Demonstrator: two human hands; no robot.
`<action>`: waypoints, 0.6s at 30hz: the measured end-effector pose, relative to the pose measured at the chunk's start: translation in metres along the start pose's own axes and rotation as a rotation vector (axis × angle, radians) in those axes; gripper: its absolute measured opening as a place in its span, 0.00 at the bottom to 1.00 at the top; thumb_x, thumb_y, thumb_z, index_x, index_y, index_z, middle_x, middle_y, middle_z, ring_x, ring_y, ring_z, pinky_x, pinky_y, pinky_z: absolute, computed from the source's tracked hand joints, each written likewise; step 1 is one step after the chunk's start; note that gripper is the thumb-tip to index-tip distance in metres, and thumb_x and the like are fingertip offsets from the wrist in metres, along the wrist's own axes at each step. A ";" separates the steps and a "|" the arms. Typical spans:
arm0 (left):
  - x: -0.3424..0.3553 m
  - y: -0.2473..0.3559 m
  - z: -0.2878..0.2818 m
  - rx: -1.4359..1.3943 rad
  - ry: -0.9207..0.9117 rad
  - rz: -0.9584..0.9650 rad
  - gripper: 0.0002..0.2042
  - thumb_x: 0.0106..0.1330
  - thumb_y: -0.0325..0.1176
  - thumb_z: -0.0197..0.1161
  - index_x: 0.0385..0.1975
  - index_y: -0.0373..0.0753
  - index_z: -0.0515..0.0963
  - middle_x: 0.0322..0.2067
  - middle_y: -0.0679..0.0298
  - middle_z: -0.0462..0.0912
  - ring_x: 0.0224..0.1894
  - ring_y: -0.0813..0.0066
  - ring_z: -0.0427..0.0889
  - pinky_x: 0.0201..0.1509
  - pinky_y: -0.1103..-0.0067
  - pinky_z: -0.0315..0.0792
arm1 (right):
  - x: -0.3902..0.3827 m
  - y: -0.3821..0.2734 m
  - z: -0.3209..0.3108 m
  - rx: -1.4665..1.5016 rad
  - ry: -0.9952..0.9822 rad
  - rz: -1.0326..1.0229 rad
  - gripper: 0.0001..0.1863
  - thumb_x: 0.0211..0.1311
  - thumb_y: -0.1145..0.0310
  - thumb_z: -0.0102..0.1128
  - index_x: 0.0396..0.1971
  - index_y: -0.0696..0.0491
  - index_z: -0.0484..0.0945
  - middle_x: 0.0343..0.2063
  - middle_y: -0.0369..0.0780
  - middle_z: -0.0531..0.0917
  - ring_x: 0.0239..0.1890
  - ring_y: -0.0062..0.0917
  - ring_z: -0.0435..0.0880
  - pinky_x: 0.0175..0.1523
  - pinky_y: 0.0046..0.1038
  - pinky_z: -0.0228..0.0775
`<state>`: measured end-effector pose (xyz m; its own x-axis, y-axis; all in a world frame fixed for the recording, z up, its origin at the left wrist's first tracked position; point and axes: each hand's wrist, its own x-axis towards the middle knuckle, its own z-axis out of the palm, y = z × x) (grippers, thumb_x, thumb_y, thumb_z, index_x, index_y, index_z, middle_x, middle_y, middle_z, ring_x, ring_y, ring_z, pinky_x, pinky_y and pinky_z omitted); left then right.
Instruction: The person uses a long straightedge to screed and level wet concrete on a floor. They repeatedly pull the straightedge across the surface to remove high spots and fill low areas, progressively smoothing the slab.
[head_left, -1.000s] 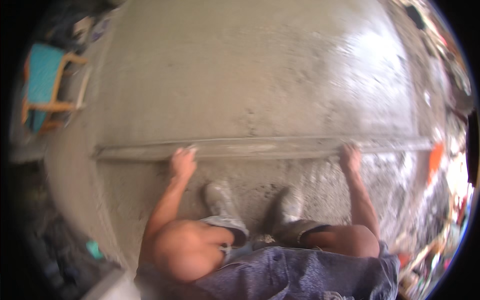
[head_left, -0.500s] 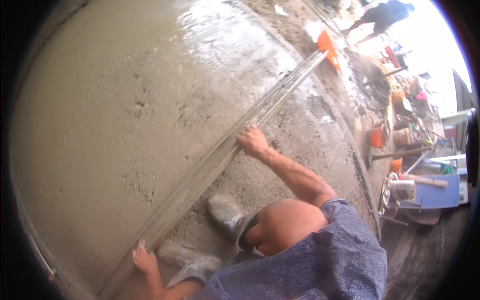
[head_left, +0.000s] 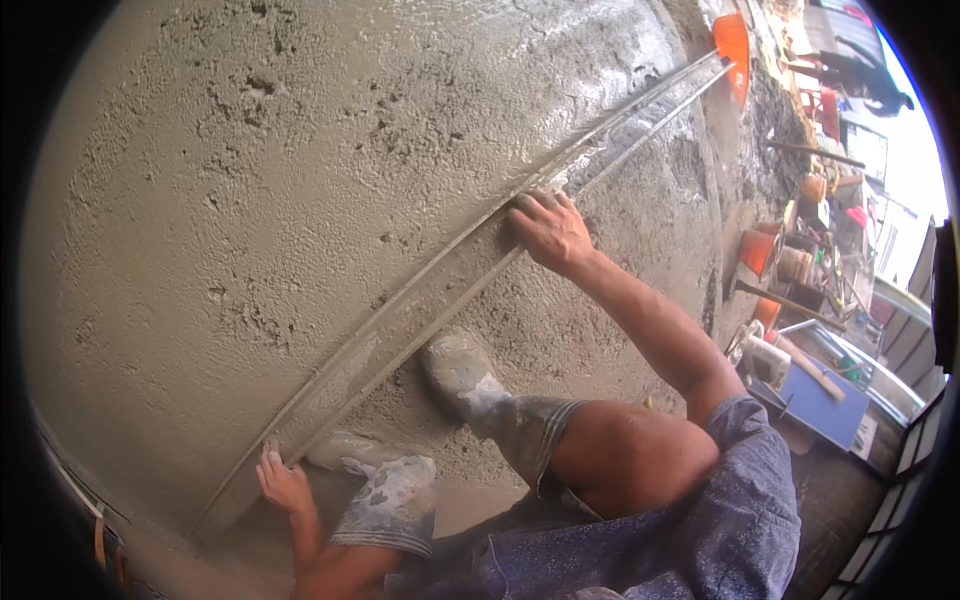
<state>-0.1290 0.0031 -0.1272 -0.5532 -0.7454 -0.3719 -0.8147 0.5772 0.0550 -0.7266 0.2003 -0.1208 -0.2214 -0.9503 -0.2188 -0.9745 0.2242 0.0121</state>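
Observation:
A long metal screed bar coated in wet cement lies slantwise across the wet concrete. My right hand is closed over it near the middle, fingers hooked on its upper face. Toward the lower left, my left hand grips the bar near its near end, fingertips over the edge. An orange piece stands at the bar's far end; whether it is fixed there I cannot tell. Just behind the bar are my cement-smeared boots. Concrete on the far side of the bar is rough and pitted in patches.
At right, beyond the slab's edge, are orange buckets, a white bucket, a blue board and long-handled tools. Another person stands at the far upper right.
The view has shifted, and the bar with both hands sits higher in the picture. Both hands keep their hold on the bar. The other person shows more clearly now.

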 end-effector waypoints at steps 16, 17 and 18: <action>0.009 0.011 -0.034 0.104 -0.341 -0.226 0.22 0.59 0.23 0.66 0.55 0.43 0.77 0.53 0.65 0.79 0.54 0.61 0.78 0.59 0.68 0.76 | 0.027 -0.014 -0.018 -0.097 -0.417 0.173 0.21 0.60 0.73 0.59 0.54 0.47 0.73 0.56 0.41 0.77 0.63 0.39 0.73 0.66 0.49 0.64; 0.009 0.010 -0.031 0.112 -0.337 -0.227 0.22 0.59 0.24 0.66 0.55 0.43 0.77 0.53 0.65 0.79 0.55 0.61 0.78 0.59 0.67 0.76 | 0.027 -0.015 -0.020 -0.124 -0.384 0.151 0.19 0.61 0.73 0.58 0.54 0.48 0.73 0.56 0.41 0.77 0.63 0.39 0.73 0.66 0.49 0.64; 0.008 0.009 -0.030 0.120 -0.332 -0.226 0.22 0.59 0.24 0.66 0.55 0.43 0.77 0.53 0.65 0.79 0.55 0.61 0.78 0.59 0.67 0.76 | 0.028 -0.017 -0.020 -0.150 -0.351 0.131 0.18 0.63 0.73 0.57 0.53 0.48 0.74 0.56 0.40 0.78 0.63 0.38 0.74 0.65 0.49 0.65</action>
<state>-0.1463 -0.0075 -0.1016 -0.2604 -0.7213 -0.6418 -0.8725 0.4604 -0.1635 -0.7173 0.1657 -0.1079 -0.3430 -0.7786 -0.5255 -0.9393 0.2797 0.1987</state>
